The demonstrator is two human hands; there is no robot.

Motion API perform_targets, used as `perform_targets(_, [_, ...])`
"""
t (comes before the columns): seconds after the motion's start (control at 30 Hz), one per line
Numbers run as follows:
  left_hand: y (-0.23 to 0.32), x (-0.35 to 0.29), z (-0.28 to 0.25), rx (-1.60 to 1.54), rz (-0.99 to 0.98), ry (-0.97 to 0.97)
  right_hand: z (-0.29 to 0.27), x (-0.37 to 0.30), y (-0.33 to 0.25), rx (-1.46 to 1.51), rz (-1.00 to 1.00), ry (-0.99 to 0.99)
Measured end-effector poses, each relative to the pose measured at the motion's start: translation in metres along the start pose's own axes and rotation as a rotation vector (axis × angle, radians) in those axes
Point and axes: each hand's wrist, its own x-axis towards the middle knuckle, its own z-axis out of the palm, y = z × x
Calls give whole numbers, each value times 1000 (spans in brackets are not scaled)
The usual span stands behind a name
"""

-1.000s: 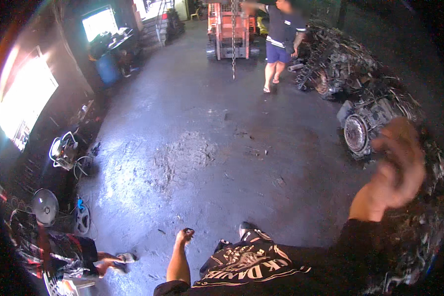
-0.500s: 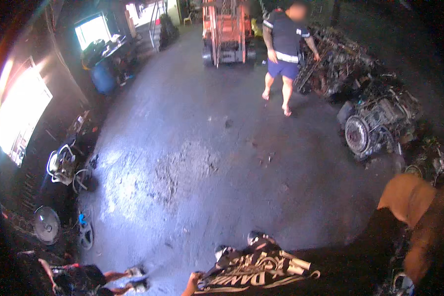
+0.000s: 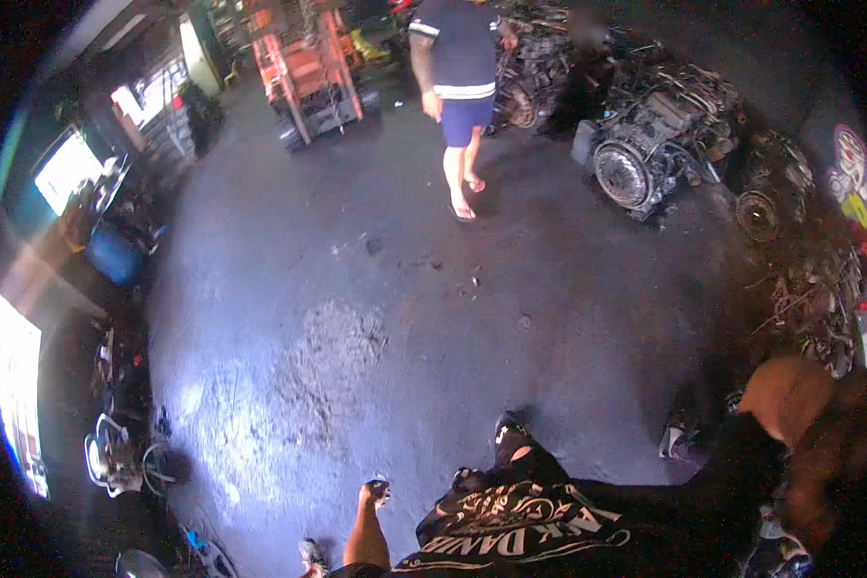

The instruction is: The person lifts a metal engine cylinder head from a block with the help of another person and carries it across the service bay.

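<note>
My left forearm rises from the lower edge, and my left hand (image 3: pixel 375 493) is out over the dark floor, left of my black printed shirt (image 3: pixel 511 520). Pale and dark patches show at the hand; whether it holds something cannot be made out, nor how its fingers lie. On the right my right arm (image 3: pixel 788 397) is bent, blurred and close to the camera, with a black sleeve leading to it. My right hand is outside the picture. One dark shoe (image 3: pixel 511 429) shows beyond the shirt.
Ahead stands a person (image 3: pixel 462 96) in a dark top and blue shorts. An orange forklift (image 3: pixel 303 72) is at the back left. Greasy engines (image 3: pixel 645 144) and metal parts line the right. A blue drum (image 3: pixel 114 252) and a white-framed machine (image 3: pixel 111 458) stand left.
My view has turned right, so the forklift, person and engines sit further left in the picture. My left hand and forearm show more fully. The right arm stays bent.
</note>
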Motion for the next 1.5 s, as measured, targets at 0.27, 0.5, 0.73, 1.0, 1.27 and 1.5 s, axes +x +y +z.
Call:
perform_targets(0.27, [131, 130, 45, -207, 172, -214, 167, -209, -13, 335, 1067, -625])
perform_targets(0.5, [241, 200, 97, 362, 289, -89, 272, -712, -173, 573, 1148, -1222])
perform_targets(0.73, [275, 220, 95, 58, -153, -158, 359, -790, -151, 1176, 1912, -1746])
perform_targets(1.0, [474, 461, 63, 264, 295, -183, 624, -703, 30, 912, 2505, -1271])
perform_targets(1.27, [898, 704, -11, 634, 757, -128, 805, -628, 68, 865, 2647, -1002])
perform_targets(1.5, [1202, 876, 66, 742, 1091, -216, 1037, -631, 320, 628, 2571, -569])
